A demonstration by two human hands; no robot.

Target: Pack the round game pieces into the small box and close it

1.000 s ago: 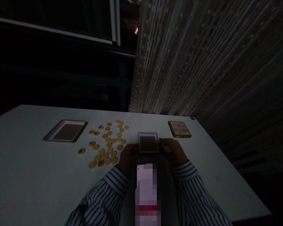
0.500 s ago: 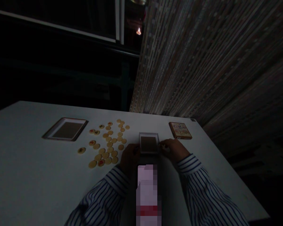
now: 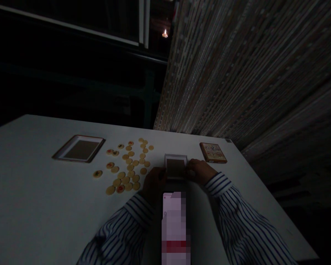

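A small open box (image 3: 175, 156) with pale walls and a brown inside lies on the table in front of me. My left hand (image 3: 153, 180) holds its left side with curled fingers, partly lost in shadow. At the right side, my right hand (image 3: 200, 170) grips the wall between thumb and fingers. Left of the box, several round wooden xiangqi pieces (image 3: 125, 180) lie spread out, a few showing red or dark characters. Below the box, between my forearms, is a lit phone (image 3: 172, 217) with a blurred screen.
A larger open box part (image 3: 99, 147) with a brown inside lies at the left of the white table (image 3: 44, 206). A printed flat box (image 3: 213, 152) sits at the right back. Behind the table hangs a string curtain (image 3: 209, 73). The room is dark.
My right hand has shifted slightly left, and its fingers have closed in on the box's right side. The view has moved a little; the pieces lie as before.
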